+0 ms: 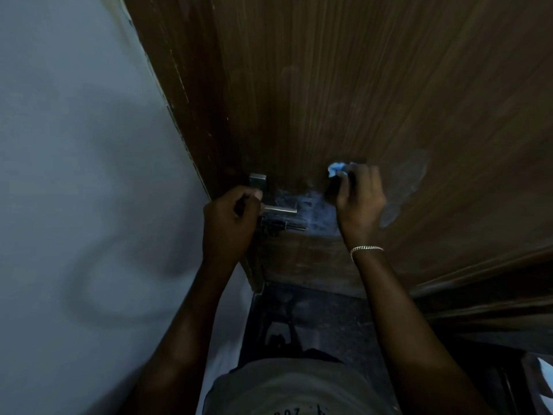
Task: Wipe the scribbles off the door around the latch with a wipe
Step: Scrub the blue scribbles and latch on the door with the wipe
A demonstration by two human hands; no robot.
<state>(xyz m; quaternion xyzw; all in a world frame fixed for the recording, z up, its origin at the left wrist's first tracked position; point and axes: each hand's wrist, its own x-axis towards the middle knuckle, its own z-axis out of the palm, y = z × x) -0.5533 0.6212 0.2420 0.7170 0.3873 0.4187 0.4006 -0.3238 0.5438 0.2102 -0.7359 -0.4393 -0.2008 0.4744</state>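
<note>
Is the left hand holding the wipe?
No, the right hand holds the blue wipe against the door, while the left hand grips the metal handle.

I get a dim, underexposed head view, with a cool bluish cast on the wall point(74, 139) where broad soft shadows lie. The wide lens bows the door point(374, 85) edge and stretches the corners. The right grip point(360, 199) and its wipe point(335, 169) look smeared with motion blur, while the metal handle point(281, 209) catches a small pale glint.
</note>
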